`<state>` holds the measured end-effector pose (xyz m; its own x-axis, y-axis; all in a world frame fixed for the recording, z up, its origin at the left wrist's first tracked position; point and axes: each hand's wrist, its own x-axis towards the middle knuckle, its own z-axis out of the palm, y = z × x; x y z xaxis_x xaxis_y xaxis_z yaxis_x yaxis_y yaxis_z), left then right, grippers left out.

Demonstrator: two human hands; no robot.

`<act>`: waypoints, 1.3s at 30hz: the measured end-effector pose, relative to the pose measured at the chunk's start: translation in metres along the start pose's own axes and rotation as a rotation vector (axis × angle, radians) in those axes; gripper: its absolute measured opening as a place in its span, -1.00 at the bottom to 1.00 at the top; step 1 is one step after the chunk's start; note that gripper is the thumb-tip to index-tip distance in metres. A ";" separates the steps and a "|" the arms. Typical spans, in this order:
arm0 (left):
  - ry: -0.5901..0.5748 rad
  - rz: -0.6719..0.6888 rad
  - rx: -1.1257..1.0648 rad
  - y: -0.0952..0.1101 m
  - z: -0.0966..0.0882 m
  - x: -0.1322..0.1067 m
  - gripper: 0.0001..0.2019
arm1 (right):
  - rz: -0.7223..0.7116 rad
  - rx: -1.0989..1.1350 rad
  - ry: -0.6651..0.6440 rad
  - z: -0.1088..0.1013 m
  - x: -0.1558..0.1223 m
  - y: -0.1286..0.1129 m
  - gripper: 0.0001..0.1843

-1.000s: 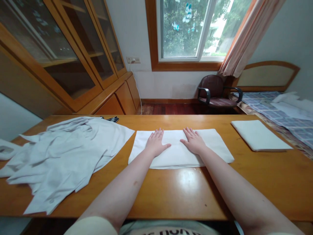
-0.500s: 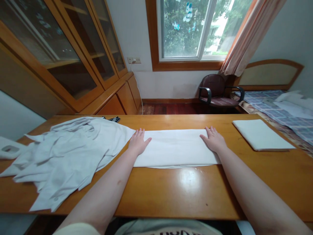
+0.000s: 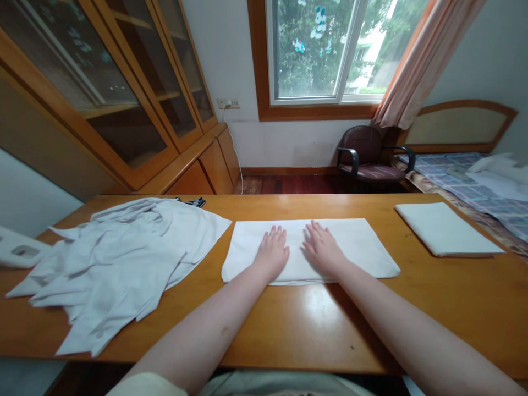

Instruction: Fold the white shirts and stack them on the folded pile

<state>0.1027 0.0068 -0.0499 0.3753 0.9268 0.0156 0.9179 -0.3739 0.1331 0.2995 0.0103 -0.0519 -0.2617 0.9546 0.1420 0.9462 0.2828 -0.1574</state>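
A folded white cloth (image 3: 363, 250) lies flat in front of me as a long rectangle, its near edge showing loose layers. My left hand (image 3: 273, 253) rests on it left of the middle, palm down with the fingers stretched out. A little to the right, my right hand (image 3: 324, 250) is over the same cloth, fingers extended and slightly blurred; whether its palm presses down I cannot tell. Neither hand grips anything. Left of the cloth spreads a rumpled heap of white garments (image 3: 132, 258), with a button visible near its front corner.
The wooden table (image 3: 289, 335) carries a neatly folded white cloth (image 3: 447, 228) at right. A white plastic object (image 3: 25, 250) stands at the far left, and something dark and striped (image 3: 197, 202) lies behind the heap. Beyond are a glass-doored cabinet (image 3: 136, 82), a chair (image 3: 367, 154) and a bed (image 3: 466, 170).
Both hands have slid inward from the two ends of the folded cloth toward its middle. The cloth stays in place, its ends now uncovered. The view has shifted slightly.
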 end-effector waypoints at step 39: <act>0.038 -0.222 0.076 -0.071 -0.003 -0.069 -0.41 | 0.313 -0.097 -0.231 -0.019 -0.049 0.090 -0.29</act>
<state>0.0112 -0.0304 -0.0570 0.1590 0.9868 0.0322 0.9850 -0.1608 0.0626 0.4010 -0.0128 -0.0544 0.0168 0.9922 -0.1234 0.9977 -0.0248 -0.0638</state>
